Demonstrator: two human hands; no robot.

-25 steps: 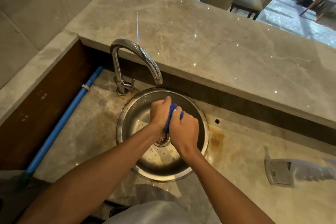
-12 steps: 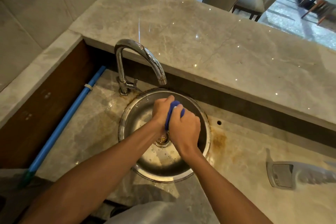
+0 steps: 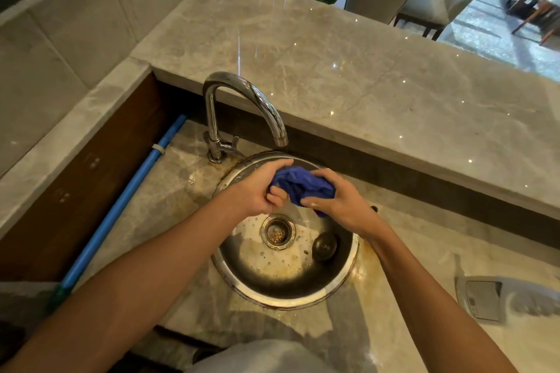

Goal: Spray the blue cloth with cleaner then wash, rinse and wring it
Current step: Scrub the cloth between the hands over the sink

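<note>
- Blue cloth (image 3: 303, 186) is sitting bunched between both hands, held above the far half of the round sink (image 3: 348, 269), just below and in front of the tap spout (image 3: 280, 138).
- Left hand (image 3: 260, 191) is gripping the cloth's left end, fingers curled round it.
- Right hand (image 3: 336, 201) is clamping the right end — thumb and fingers wrapped over the bundle.
- Long axis is running left to right, hand to hand — suited, in my judgement, to a counter-twist for wringing.
- No water is visibly running from the spout.

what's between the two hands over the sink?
Head view: only the bunched blue cloth, gripped by the left hand and right hand above the round steel sink.
</note>
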